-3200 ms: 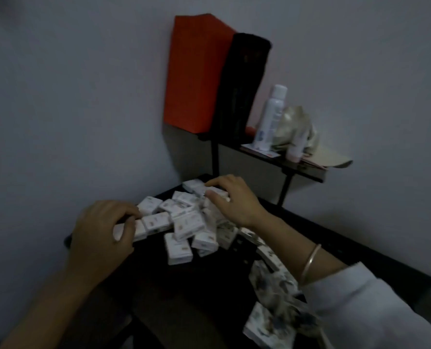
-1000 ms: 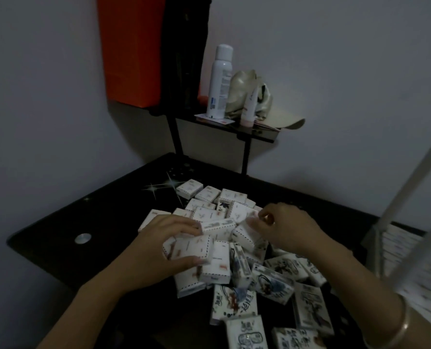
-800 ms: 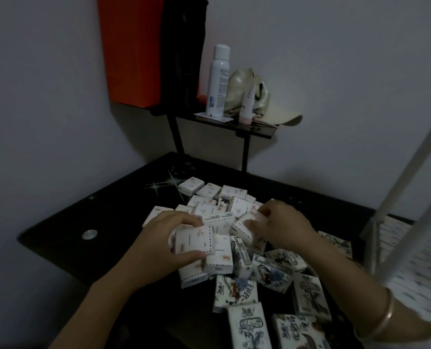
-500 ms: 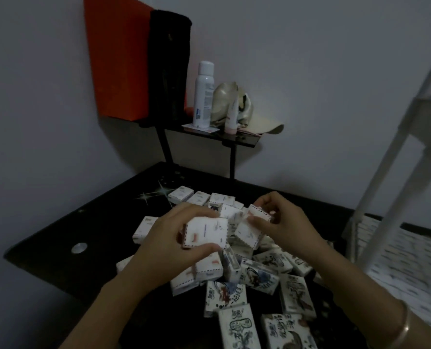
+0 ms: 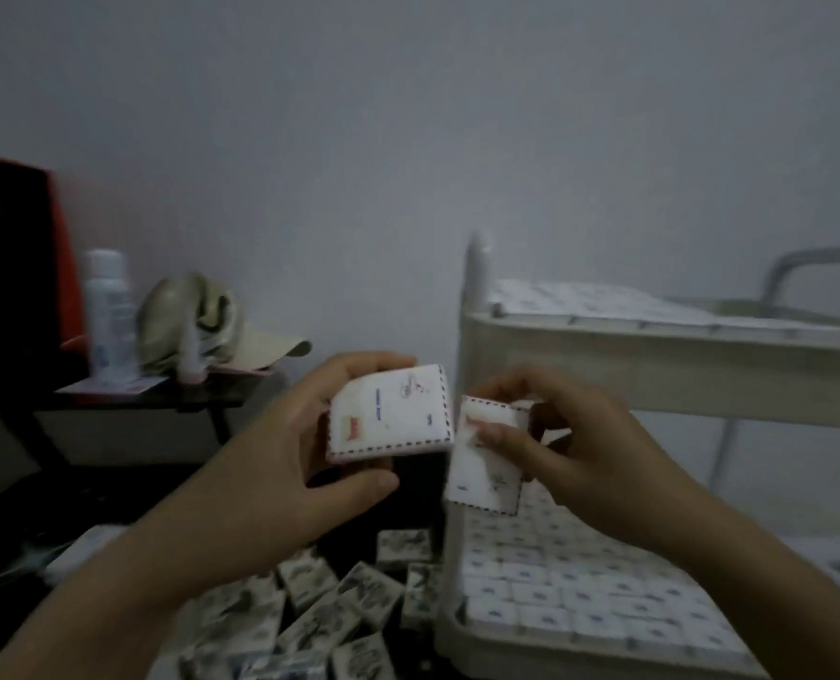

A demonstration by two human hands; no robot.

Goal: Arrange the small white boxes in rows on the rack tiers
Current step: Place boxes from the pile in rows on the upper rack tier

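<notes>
White card boxes with dashed borders sit one in each of our hands, lifted clear of the worktop (image 5: 50,512) and brought edge to edge in front of the rack (image 5: 474,272). Our left hand (image 5: 280,463) curls round the first box (image 5: 391,414), thumb under its lower edge and fingers over the top, so the printed face turns toward us. Our right hand (image 5: 579,458) pinches the second box (image 5: 484,476) between thumb and fingertips, tilted with one corner hanging down. We judge the two are being squared against each other so they go in as a matching pair, print the same way up.

Rows of boxes already cover the upper tier (image 5: 653,370) and run up to the front edge of the lower tier (image 5: 530,652), faces up and tight together, which is why orientation matters now. We cannot tell where a gap remains; blur hides the far corners.

More loose boxes (image 5: 319,615) lie jumbled at the worktop's near edge, just beside the rack's front left corner, close at hand for the next pickup.
</notes>
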